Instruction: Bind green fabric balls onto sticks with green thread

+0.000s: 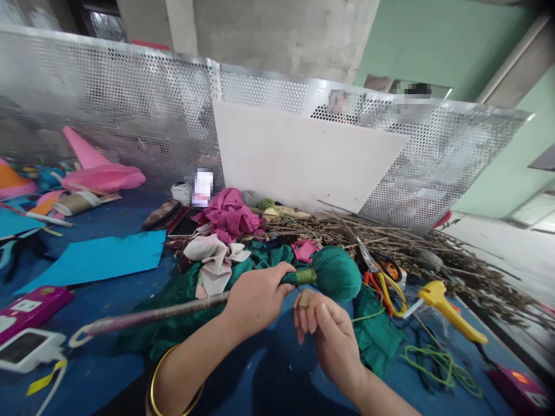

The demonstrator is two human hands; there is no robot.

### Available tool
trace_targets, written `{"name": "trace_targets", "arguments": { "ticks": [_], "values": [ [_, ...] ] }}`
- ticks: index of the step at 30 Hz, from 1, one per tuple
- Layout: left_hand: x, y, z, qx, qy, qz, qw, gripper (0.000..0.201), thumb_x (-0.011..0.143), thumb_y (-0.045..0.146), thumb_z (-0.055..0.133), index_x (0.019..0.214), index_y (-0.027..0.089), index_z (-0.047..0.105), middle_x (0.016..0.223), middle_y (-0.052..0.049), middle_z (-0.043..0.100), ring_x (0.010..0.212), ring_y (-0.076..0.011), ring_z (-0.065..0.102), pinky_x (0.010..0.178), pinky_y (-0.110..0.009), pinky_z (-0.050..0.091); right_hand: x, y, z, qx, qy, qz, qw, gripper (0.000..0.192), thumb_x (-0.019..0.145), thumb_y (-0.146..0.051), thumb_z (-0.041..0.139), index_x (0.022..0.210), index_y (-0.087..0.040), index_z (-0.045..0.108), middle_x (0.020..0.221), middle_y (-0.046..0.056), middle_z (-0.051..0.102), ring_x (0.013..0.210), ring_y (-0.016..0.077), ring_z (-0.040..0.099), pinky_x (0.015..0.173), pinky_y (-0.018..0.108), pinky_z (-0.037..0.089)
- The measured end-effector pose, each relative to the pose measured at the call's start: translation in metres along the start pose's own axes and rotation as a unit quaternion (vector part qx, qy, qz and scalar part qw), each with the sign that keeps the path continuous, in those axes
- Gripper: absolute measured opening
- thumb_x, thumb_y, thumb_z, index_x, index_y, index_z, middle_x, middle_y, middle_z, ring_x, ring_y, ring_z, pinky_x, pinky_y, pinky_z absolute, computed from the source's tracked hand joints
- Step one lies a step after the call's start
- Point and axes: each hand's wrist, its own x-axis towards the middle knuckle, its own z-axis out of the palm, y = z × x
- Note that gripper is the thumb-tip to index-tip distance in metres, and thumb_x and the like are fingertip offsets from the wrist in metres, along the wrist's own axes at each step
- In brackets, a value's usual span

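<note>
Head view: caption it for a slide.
Left hand grips a stick topped by a green cloth ball; right hand pinches green thread beside it.

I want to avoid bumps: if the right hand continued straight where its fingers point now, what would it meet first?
Probably the green fabric ball on the stick; the right hand points up toward it from just below, though depth is unclear.

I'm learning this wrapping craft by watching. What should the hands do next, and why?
Probably pull the green string taut with the right hand and wind it round the neck below the green cloth ball; the left hand already grips the stick there.
</note>
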Motion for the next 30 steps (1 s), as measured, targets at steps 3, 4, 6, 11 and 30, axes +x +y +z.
{"name": "trace_targets", "arguments": {
  "ticks": [3,4,6,11,30],
  "values": [
    [0.0,0.003,0.003,-0.011,0.005,-0.005,1.0,0.03,0.094,0.036,0.043,0.12,0.027,0.052,0.093,-0.003,0.073,0.087,-0.0239,0.069,0.07,-0.03,0.047,-0.008,0.003,0.001,-0.114,0.017,-0.005,0.993,0.039,0.1,-0.029,0.035,0.061,-0.02,0.037,0.058,-0.002,0.039,0.054,0.0127,0.038,0.051,0.026,0.031],
    [-0.001,0.004,0.004,-0.012,0.006,-0.004,1.0,0.031,0.094,0.036,0.043,0.122,0.028,0.051,0.093,-0.002,0.073,0.087,-0.0235,0.069,0.07,-0.029,0.047,-0.01,0.002,0.002,-0.176,0.008,-0.027,0.984,0.038,0.099,-0.026,0.036,0.062,-0.02,0.037,0.059,-0.002,0.039,0.055,0.0124,0.038,0.052,0.026,0.03],
    [-0.002,0.005,0.006,-0.014,0.008,0.002,1.0,0.032,0.093,0.034,0.044,0.124,0.029,0.05,0.096,-0.002,0.073,0.088,-0.0231,0.069,0.07,-0.029,0.047,-0.012,-0.001,0.003,-0.277,-0.015,-0.083,0.957,0.033,0.098,-0.02,0.036,0.065,-0.02,0.037,0.061,-0.002,0.04,0.057,0.0126,0.04,0.054,0.027,0.031],
    [-0.002,0.007,0.011,-0.014,0.013,-0.012,1.0,0.031,0.093,0.034,0.044,0.122,0.031,0.052,0.104,-0.001,0.072,0.091,-0.0233,0.068,0.072,-0.03,0.048,-0.015,-0.004,0.006,-0.372,-0.038,-0.161,0.913,0.024,0.095,-0.01,0.035,0.073,-0.021,0.039,0.065,-0.001,0.041,0.061,0.014,0.042,0.056,0.027,0.032],
    [-0.001,0.004,0.018,0.142,-0.064,0.129,0.979,0.014,0.089,0.027,0.049,0.098,0.021,0.057,0.087,-0.004,0.07,0.079,-0.0278,0.069,0.063,-0.036,0.052,0.028,-0.04,-0.047,-0.367,-0.095,-0.066,0.923,0.022,0.095,-0.019,0.046,0.074,-0.019,0.052,0.088,0.003,0.052,0.075,0.0133,0.051,0.066,0.025,0.04]
  ]
}}
